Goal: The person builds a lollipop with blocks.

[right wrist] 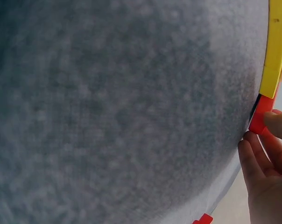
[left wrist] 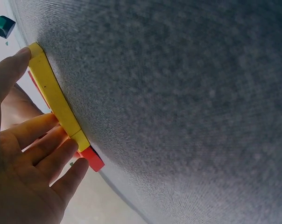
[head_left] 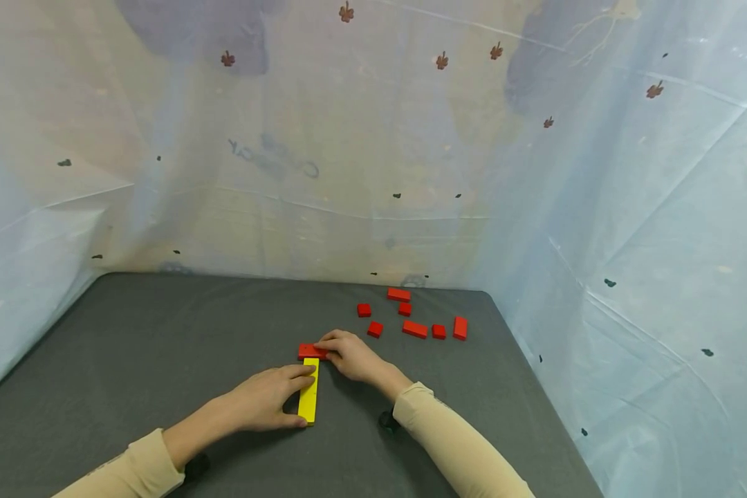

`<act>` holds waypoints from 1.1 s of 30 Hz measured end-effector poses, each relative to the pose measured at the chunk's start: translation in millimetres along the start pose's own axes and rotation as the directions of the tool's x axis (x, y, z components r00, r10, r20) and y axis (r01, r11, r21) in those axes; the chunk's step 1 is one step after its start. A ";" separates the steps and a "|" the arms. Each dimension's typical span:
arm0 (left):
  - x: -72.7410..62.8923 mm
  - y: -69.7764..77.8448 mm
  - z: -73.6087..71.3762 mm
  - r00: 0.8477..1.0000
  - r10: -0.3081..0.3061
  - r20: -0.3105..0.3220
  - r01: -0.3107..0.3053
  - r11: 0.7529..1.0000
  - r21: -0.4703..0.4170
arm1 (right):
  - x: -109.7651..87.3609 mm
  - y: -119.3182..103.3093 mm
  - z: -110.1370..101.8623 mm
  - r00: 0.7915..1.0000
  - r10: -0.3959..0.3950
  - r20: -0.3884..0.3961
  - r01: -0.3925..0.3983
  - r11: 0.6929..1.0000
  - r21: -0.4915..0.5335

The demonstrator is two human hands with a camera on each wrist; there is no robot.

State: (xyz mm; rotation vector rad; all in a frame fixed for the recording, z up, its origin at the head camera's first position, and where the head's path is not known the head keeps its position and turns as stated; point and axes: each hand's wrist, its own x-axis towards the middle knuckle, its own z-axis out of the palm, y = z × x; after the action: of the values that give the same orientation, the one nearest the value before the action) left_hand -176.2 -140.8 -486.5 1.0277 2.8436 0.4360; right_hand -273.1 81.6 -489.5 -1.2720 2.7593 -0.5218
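My left hand (head_left: 263, 400) lies along the left side of a yellow strip (head_left: 309, 398). In the left wrist view its thumb touches the near end, and its fairly straight fingers rest against the side toward the far end. A seam crosses the yellow strip (left wrist: 55, 88) close to that far end. There a red block (head_left: 307, 351) lies crosswise, meeting the yellow. My right hand (head_left: 355, 356) pinches the red block (right wrist: 259, 120) at its right end between thumb and fingers, which partly cover it.
Several red blocks lie scattered at the back right of the dark grey table (head_left: 193, 325), among them a long one (head_left: 415, 329) and a small one (head_left: 375, 329). A pale patterned sheet (head_left: 324, 138) hangs behind and beside the table.
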 end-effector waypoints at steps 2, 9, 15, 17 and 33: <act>0.1 0.2 0.2 1.000 0.000 0.002 0.000 1.000 0.002 | 0.1 0.9 0.9 1.000 0.004 0.006 -0.004 1.000 -0.001; 0.1 -0.2 1.1 1.000 0.007 0.003 -0.007 1.000 0.000 | 0.0 0.6 1.7 1.000 0.021 0.018 -0.021 1.000 -0.002; 0.7 -2.7 3.4 1.000 0.006 0.001 -0.006 1.000 -0.005 | 0.5 0.3 0.9 0.999 0.028 0.027 -0.027 1.000 -0.004; 0.7 -3.7 3.9 1.000 0.001 0.002 -0.001 1.000 -0.005 | 1.0 0.1 0.9 0.999 0.027 0.027 -0.027 1.000 -0.008; 0.4 -9.5 3.3 1.000 0.030 0.008 -0.030 1.000 0.003 | -4.5 -2.3 -3.6 0.999 0.040 0.028 -0.041 0.998 0.039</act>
State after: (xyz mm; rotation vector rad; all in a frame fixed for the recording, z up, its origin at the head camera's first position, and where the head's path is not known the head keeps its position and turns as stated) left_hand -181.7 -146.7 -492.5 1.0721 2.8257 0.4298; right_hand -269.1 84.6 -485.8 -1.2029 2.7325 -0.5485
